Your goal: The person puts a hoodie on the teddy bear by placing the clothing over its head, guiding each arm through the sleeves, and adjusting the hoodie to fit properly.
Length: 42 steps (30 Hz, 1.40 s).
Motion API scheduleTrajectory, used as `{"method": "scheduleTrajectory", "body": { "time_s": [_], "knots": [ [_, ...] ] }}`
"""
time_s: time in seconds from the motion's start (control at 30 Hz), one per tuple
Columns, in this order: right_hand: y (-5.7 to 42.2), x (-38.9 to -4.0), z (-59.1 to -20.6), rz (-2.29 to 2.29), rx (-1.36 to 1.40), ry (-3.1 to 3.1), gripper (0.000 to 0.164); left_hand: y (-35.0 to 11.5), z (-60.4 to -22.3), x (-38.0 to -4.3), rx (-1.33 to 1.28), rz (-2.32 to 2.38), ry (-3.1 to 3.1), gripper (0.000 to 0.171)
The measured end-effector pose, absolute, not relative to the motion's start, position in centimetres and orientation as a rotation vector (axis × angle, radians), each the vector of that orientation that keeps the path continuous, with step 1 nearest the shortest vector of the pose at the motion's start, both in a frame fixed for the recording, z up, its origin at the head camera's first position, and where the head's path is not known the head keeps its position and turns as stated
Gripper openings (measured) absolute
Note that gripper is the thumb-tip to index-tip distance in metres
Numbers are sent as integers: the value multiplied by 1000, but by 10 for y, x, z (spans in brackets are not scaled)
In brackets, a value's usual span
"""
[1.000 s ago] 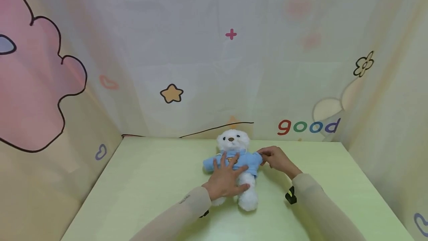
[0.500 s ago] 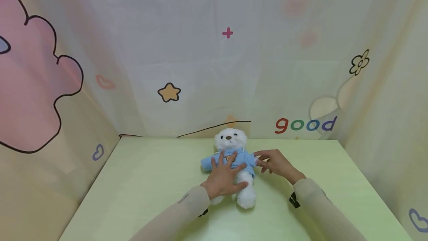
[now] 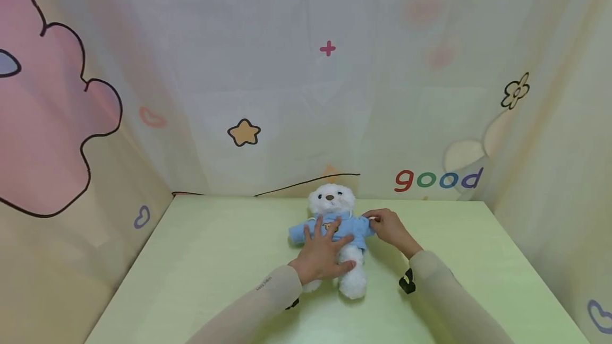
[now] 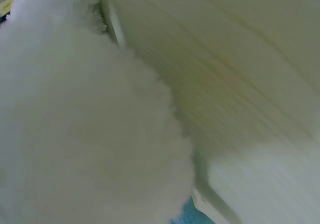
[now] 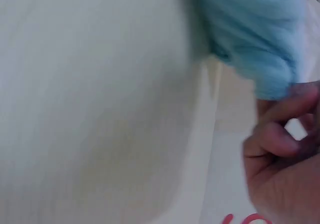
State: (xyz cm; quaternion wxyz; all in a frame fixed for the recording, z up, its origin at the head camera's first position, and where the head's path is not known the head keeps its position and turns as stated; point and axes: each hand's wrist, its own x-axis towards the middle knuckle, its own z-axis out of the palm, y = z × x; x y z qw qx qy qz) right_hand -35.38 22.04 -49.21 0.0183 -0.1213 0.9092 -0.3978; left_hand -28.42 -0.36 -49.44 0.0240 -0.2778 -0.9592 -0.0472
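A white teddy bear (image 3: 331, 199) in a light blue hoodie (image 3: 355, 227) lies on its back, head toward the far wall. My left hand (image 3: 319, 256) rests across its belly and one leg with the fingers spread. At the bear's arm on the right, my right hand (image 3: 389, 228) pinches the end of the hoodie sleeve; the right wrist view shows the bunched blue sleeve (image 5: 260, 43) against curled fingers (image 5: 272, 139). The other sleeve (image 3: 297, 234) sticks out to the left. White fur (image 4: 95, 124) fills much of the left wrist view, where the left hand is not visible.
The bear lies toward the back of a pale green table (image 3: 215, 259). A printed cloth backdrop (image 3: 287, 78) rises behind the table, with cloth walls on both sides.
Half a second ago the right fingers were parted around the shorter-looking sleeve with something pale at its end. Now they pinch the sleeve, which reaches further right. The left hand stays put.
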Motion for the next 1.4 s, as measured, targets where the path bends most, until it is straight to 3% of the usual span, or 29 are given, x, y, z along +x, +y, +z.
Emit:
{"method": "scheduleTrajectory", "body": {
  "time_s": [0.13, 0.5, 0.9, 1.23, 1.4],
  "knots": [
    [231, -359, -492, -1469, -144, 2452, 31, -3, -496, -284, -862, -147, -2977, 63],
    [243, -350, -493, -1413, -328, 2438, 36, -6, -493, -286, -863, -138, -2979, 65],
    [244, -344, -492, -1478, -338, 2295, 40, -6, -497, -285, -845, -171, -2983, 65],
    [223, -342, -489, -1255, -305, 2583, 50, -6, -496, -283, -852, -117, -2969, 65],
    [228, -339, -489, -1380, -303, 2437, 40, -5, -497, -283, -845, -128, -2969, 65]
  ]
}}
